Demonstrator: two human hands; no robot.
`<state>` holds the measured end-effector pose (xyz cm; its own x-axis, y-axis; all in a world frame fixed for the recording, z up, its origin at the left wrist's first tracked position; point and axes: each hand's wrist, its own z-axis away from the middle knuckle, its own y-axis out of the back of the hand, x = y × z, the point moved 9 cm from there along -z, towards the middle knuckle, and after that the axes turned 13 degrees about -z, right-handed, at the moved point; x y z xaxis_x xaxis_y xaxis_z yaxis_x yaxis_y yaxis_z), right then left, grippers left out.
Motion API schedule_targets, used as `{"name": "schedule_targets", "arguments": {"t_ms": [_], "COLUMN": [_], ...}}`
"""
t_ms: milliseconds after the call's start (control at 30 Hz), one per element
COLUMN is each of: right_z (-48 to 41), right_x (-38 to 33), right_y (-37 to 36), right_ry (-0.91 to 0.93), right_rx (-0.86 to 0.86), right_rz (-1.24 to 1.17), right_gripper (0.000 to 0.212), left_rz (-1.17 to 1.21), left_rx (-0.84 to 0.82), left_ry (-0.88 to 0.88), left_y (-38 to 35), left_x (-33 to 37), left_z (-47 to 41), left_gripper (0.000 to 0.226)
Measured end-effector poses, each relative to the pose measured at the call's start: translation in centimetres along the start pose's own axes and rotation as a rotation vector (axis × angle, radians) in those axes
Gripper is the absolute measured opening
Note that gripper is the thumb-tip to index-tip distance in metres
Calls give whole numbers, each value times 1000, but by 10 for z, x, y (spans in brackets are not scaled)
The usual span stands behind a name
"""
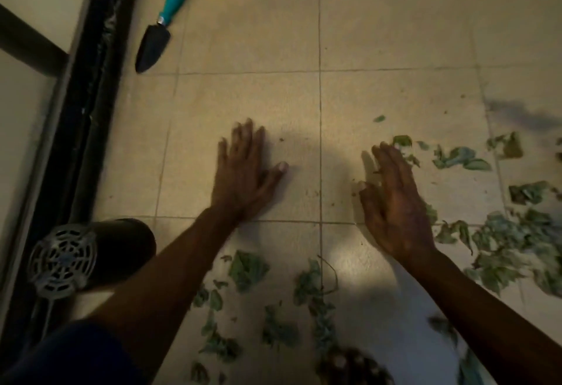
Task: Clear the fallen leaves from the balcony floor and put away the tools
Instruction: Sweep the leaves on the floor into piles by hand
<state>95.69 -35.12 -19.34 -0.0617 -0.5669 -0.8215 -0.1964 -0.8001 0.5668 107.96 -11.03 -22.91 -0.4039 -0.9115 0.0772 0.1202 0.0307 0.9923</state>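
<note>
On the tiled floor (258, 96): we judge that gathering the leaves by hand is the step under way, with most of it left to do, as nothing is heaped yet.
Left hand (246, 172): laid flat on a bare tile, fingers straight and a little spread, holding nothing.
Right hand (395, 199): fingers straight and empty, at the left edge of the leaf scatter; it is blurred, so we cannot tell whether it touches the floor.
Leaves (517, 241): thin, crumpled, torn scraps, green to grey-green. They lie thickest at the right, with a second scatter near us between the forearms.
Trowel (161, 26): lying flat at the far left, well apart from both hands; it has a smooth teal handle and a dark, pointed scoop blade.
Door track (91, 96): a black channel along the left, just beside the trowel.
Grate (62, 258): round, pale, spoked openwork, near left.
Next sweep: we reckon it calls for a low, flat palm drawing the right scatter towards the near one. The matte tiles should let the leaves slide, though the grout lines may trap crumbs.
</note>
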Motion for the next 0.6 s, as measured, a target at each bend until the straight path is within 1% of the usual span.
{"name": "schedule_targets", "arguments": {"t_ms": [67, 100, 167, 200, 233, 267, 333, 367, 400, 467, 500, 533, 567, 600], "right_z": [3, 3, 0, 0, 4, 9, 20, 26, 35, 57, 67, 74, 82, 89], "right_x": [6, 6, 4, 6, 8, 11, 17, 23, 31, 48, 52, 56, 59, 61], "right_y": [15, 24, 40, 48, 54, 60, 72, 78, 85, 95, 97, 97, 98, 99], "right_ry": [-29, -29, -14, -14, -11, -2, 18, 7, -25, -102, -130, -151, -174, -195], "right_rx": [29, 49, 75, 79, 83, 82, 90, 112, 146, 233, 263, 279, 288, 295], "right_rz": [-47, -46, -16, 16, 53, 86, 126, 135, 139, 155, 165, 175, 183, 185], "right_gripper": [62, 61, 60, 60, 60, 60, 59, 58, 57, 56, 56, 56, 56, 56], "left_rz": [-12, 27, 252, 371, 441, 452, 390, 332, 251, 118, 95, 92, 89, 77], "left_rx": [2, 8, 19, 34, 81, 149, 259, 271, 243, 136, 107, 88, 71, 54], "left_ry": [-87, -155, -269, -279, -241, -160, 97, 247, 391, 619, 686, 711, 693, 638], "left_y": [-6, -7, 2, 9, 18, 26, 36, 34, 29, 14, 7, 1, -5, -9], "left_x": [64, 100, 157, 173, 176, 167, 123, 93, 63, 10, -6, -13, -8, 7], "left_z": [10, 17, 29, 33, 38, 45, 65, 79, 97, 135, 148, 154, 153, 147], "left_gripper": [88, 85, 75, 71, 69, 67, 65, 66, 70, 81, 86, 88, 89, 90]}}
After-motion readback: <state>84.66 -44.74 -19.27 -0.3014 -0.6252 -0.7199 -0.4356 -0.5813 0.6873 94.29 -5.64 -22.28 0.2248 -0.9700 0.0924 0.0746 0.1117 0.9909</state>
